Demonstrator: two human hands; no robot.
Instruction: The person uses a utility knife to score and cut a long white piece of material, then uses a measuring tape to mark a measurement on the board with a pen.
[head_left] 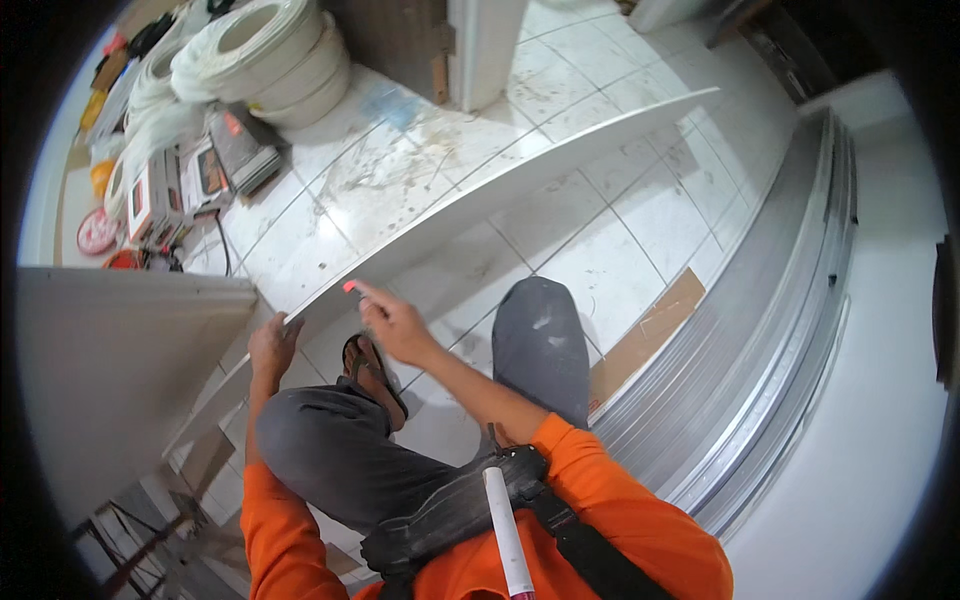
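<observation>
The long strip (560,163) at the left hand (270,348) is plain white, while the tool (350,286) in the right hand (398,328) shows bright red at its tip, the rest perhaps darker but blurred. Beyond both hands, white floor tiles (565,75) carry a grey grid and brownish smears; right of the right hand, profiles (740,350) are striped silver-grey; behind the hands, sleeves (625,480) are orange, trousers (340,435) dark grey with pale smudges

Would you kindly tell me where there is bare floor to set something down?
The broadest free patch is the tiled floor between the long white panel and the metal strips. Smudged but open floor also lies between panel and white coils. It is crowded around the coils and boxes, and where the left hand and right hand work.
</observation>
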